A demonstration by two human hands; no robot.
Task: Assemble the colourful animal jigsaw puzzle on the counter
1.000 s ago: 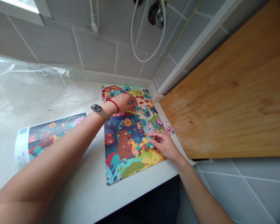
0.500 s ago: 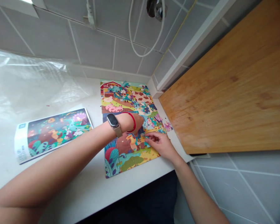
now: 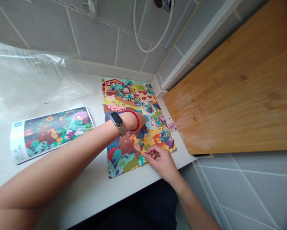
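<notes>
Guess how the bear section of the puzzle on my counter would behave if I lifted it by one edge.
The bear section would probably sag or come apart, since seams run between its pieces. It looks thin, so it's likely light for its size. Lying flat, it seems unlikely to roll or tip.

This looks like a home, in a tiled corner that could be a kitchen or a washroom; which of the 2 is unclear. Grey wall tiles (image 3: 95, 40) with pale joints rise behind a white counter (image 3: 86, 179), and a white hose or cord (image 3: 147, 51) loops beneath a shiny metal fitting (image 3: 166, 4). A bright animal puzzle (image 3: 114, 155) and a picture booklet (image 3: 54, 129) on the counter suggest a household.
</notes>
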